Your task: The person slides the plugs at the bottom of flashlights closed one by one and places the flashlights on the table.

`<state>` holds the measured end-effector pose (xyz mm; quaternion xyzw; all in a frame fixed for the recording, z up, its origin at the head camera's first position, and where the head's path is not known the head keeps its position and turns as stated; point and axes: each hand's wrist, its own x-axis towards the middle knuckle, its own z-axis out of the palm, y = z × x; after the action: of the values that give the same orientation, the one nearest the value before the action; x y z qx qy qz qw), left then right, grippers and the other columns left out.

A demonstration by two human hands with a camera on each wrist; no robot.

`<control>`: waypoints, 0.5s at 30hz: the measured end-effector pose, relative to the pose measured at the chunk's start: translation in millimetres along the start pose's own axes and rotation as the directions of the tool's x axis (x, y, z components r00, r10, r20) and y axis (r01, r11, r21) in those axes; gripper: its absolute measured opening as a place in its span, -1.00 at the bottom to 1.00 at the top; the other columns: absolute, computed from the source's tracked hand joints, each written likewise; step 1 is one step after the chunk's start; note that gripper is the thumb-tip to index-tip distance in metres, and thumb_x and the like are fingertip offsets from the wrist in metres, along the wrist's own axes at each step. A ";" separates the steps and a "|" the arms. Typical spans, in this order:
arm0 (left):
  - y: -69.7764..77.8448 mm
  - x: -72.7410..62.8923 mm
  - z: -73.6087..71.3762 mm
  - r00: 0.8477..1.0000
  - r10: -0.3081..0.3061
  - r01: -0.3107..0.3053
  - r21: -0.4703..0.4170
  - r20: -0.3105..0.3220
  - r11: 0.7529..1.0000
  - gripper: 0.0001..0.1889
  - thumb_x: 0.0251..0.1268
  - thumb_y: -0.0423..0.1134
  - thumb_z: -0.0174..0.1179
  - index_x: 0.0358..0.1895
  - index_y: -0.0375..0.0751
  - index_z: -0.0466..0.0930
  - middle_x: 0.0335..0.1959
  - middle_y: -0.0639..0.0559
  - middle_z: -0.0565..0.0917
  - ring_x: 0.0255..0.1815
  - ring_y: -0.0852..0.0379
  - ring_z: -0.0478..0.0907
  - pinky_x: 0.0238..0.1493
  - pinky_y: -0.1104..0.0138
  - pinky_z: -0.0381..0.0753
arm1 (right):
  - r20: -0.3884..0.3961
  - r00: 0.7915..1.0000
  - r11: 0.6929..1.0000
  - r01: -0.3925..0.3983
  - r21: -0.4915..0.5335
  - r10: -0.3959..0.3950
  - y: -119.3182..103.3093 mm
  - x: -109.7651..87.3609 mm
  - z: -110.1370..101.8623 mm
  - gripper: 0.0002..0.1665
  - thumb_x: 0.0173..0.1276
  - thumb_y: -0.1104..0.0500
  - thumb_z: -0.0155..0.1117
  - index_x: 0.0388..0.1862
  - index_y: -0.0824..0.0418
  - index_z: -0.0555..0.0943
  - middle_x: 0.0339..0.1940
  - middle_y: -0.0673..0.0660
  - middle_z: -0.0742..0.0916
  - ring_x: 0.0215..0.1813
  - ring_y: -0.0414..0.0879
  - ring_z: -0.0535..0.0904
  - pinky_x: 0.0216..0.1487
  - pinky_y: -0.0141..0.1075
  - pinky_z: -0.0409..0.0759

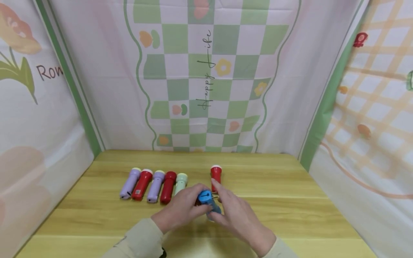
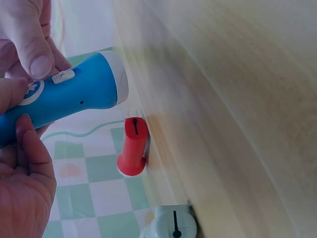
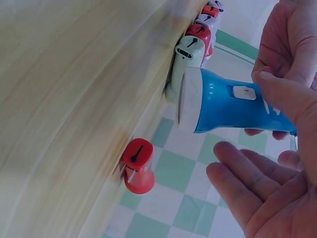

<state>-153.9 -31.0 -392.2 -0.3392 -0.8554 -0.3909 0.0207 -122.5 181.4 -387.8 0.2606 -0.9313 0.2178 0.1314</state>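
My left hand grips a blue flashlight with a white head rim, a white slide switch and a round white mark on its body. In the head view its slotted blue end points up. My right hand lies on the other side, its thumb against the blue body. The other fingers of that hand extend away from the flashlight in the right wrist view. Just beyond the hands a red flashlight stands apart, partly covered by the right fingers. Metal prongs stick out near its slotted end.
To the left lies a row: a purple flashlight, a red one, another purple one, a dark red one and a pale green one, partly behind my left hand. Patterned cloth encloses the wooden table.
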 end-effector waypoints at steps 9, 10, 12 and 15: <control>4.9 -0.2 -4.6 1.000 0.021 -0.020 -0.051 0.021 0.998 -0.74 0.44 -0.08 0.36 0.05 0.02 0.54 -0.16 0.24 0.66 -0.21 0.33 0.57 -0.06 0.45 0.67 | 0.010 1.000 0.999 0.007 0.049 -0.007 -2.3 3.3 -1.3 0.06 0.31 0.10 0.57 0.65 0.22 0.20 0.18 0.13 0.76 0.00 -0.10 0.79 -0.04 -0.28 0.76; 5.2 -0.4 -4.6 1.000 0.024 -0.023 -0.058 0.019 0.998 -0.75 0.45 -0.08 0.36 0.05 0.02 0.54 -0.16 0.24 0.66 -0.22 0.33 0.57 -0.07 0.45 0.67 | 0.010 1.000 0.999 0.007 0.054 -0.007 -2.5 3.4 -1.3 0.06 0.30 0.10 0.57 0.65 0.21 0.20 0.17 0.12 0.76 0.00 -0.11 0.79 -0.04 -0.29 0.75; 6.0 -1.0 -4.7 1.000 0.025 -0.024 -0.070 0.014 0.997 -0.76 0.45 -0.09 0.36 0.04 0.03 0.55 -0.17 0.23 0.66 -0.24 0.33 0.57 -0.11 0.46 0.67 | 0.008 1.000 0.998 0.007 0.067 -0.008 -2.8 3.5 -1.3 0.06 0.30 0.11 0.57 0.65 0.21 0.20 0.15 0.12 0.77 -0.01 -0.13 0.79 -0.04 -0.31 0.75; 6.6 -2.1 -4.3 1.000 0.011 -0.011 -0.090 0.001 0.996 -0.73 0.44 -0.08 0.36 0.08 0.03 0.56 -0.15 0.23 0.67 -0.24 0.30 0.57 -0.15 0.45 0.67 | -0.001 1.000 0.996 0.014 0.088 -0.014 -3.1 3.4 -0.8 0.05 0.30 0.12 0.57 0.64 0.22 0.20 0.11 0.11 0.79 -0.03 -0.16 0.79 -0.03 -0.32 0.75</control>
<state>-149.3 -32.0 -385.6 -0.3449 -0.8351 -0.4285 0.0071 -123.6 178.0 -384.8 0.2726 -0.9190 0.2576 0.1214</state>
